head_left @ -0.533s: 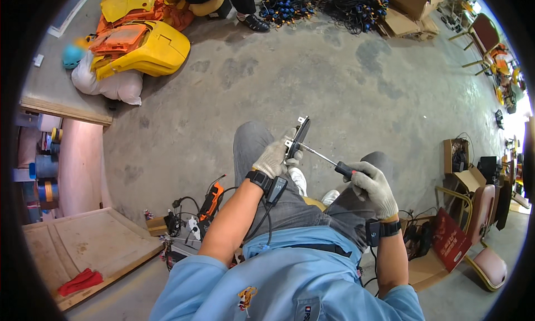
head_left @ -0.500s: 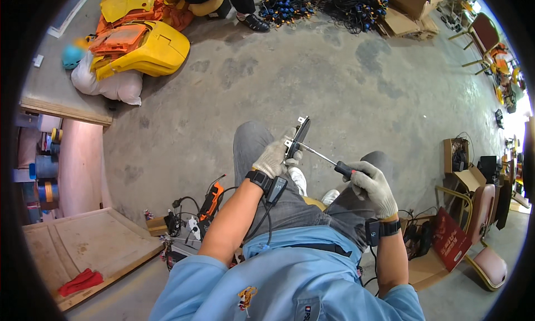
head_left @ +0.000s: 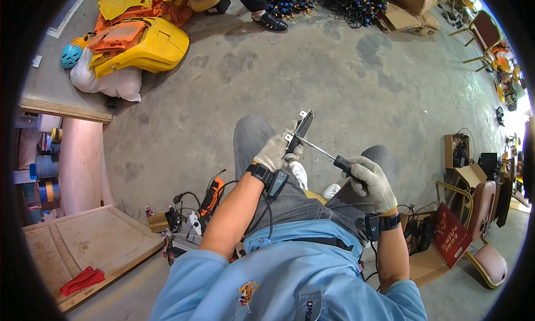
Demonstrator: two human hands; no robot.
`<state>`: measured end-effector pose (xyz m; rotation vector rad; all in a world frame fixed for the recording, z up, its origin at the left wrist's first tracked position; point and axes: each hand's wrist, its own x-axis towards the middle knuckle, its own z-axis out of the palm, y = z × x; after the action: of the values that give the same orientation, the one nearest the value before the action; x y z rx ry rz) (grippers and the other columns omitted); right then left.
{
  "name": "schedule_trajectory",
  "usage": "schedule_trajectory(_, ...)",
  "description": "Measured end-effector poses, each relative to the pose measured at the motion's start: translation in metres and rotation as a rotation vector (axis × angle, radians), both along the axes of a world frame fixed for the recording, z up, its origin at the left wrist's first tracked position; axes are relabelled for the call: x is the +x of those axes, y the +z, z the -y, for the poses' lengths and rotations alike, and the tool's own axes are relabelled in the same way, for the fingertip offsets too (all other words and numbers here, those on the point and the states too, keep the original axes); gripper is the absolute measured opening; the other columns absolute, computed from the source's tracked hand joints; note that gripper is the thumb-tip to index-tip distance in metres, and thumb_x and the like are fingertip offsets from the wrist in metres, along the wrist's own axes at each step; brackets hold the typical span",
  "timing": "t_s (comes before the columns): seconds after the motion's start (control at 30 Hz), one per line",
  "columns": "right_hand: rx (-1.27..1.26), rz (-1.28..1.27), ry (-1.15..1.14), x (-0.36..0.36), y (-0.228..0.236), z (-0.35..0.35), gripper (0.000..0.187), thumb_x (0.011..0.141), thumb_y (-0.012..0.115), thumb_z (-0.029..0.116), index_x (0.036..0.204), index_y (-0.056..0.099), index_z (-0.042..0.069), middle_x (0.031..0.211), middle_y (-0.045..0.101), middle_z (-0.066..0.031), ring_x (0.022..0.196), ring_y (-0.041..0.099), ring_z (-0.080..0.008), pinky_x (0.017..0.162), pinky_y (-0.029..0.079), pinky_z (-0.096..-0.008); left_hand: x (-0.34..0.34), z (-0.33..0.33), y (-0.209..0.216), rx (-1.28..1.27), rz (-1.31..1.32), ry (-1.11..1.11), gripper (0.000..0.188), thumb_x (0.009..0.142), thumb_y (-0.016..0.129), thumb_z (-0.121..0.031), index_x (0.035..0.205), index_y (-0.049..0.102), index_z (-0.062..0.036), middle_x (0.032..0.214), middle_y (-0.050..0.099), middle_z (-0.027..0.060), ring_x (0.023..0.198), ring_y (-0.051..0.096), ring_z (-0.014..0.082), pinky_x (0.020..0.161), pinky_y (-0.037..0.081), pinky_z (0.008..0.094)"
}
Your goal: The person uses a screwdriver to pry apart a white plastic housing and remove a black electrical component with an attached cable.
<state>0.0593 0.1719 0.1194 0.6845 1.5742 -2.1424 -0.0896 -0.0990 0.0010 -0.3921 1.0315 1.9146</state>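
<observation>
1. Below both grips, our blue shirt (head_left: pixel 267 259) carries small printed lettering on the chest.
2. Right of and below the right grip, a red board (head_left: pixel 450 235) bears pale printed characters.
3. Our gloved right hand (head_left: pixel 374 184) is wrapped around the screwdriver (head_left: pixel 342 163), which points up and leftward from that grip toward the black part (head_left: pixel 304 127).
4. Our gloved left hand (head_left: pixel 275 151) pinches that part, its long axis rising rightward beyond the fingers, metal tabs facing left.
</observation>
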Motion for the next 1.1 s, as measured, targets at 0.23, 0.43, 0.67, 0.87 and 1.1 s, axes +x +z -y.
schedule_trajectory(0.23,-0.363,0.136,-0.123,0.01,-0.021,-0.005,0.035,0.109,0.061,0.028,0.123,0.063,-0.005,0.094,0.07,-0.0096,0.054,0.048,-0.0034,0.042,0.035,-0.0201,0.002,0.002,-0.007,0.036,-0.079,0.018,0.06,0.115,0.048,-0.05,0.115,0.067,0.0074,0.081,0.067,0.0119,0.062,0.059,0.0136,0.045,0.039,0.0209)
schedule_trajectory(0.43,-0.017,0.07,0.002,0.001,-0.001,0.005,0.031,0.105,0.065,0.023,0.124,0.066,-0.001,0.093,0.069,-0.0066,0.055,0.048,-0.004,0.047,0.038,-0.0209,0.003,0.001,0.007,-0.038,-0.071,0.032,0.06,0.113,0.055,-0.053,0.113,0.068,0.0048,0.078,0.066,0.0097,0.06,0.059,0.013,0.046,0.039,0.0214)
schedule_trajectory(0.67,0.313,-0.126,0.044,-0.003,-0.008,0.004,0.037,0.107,0.065,0.027,0.132,0.069,-0.002,0.092,0.067,-0.0016,0.066,0.053,-0.006,0.057,0.042,-0.0232,0.004,0.003,-0.012,0.017,-0.059,0.076,0.058,0.114,0.053,-0.051,0.113,0.068,0.005,0.083,0.068,0.0127,0.062,0.059,0.0132,0.047,0.04,0.0225)
schedule_trajectory(0.87,0.145,0.022,-0.072,-0.011,0.014,0.006,0.047,0.114,0.051,0.038,0.133,0.067,-0.002,0.093,0.068,-0.0069,0.066,0.056,-0.0088,0.056,0.045,-0.0252,0.001,0.001,-0.001,-0.045,-0.102,0.077,0.056,0.112,0.057,-0.052,0.115,0.065,0.0037,0.083,0.068,0.0134,0.062,0.061,0.0133,0.047,0.042,0.0226)
schedule_trajectory(1.1,0.209,-0.15,-0.126,0.003,-0.034,-0.005,0.039,0.107,0.064,0.027,0.133,0.064,-0.002,0.095,0.063,-0.004,0.075,0.059,-0.0101,0.068,0.05,-0.0265,0.0,-0.004,0.013,-0.071,-0.041,0.081,0.052,0.109,0.064,-0.053,0.104,0.066,-0.0006,0.078,0.067,0.0105,0.059,0.061,0.0121,0.044,0.041,0.022)
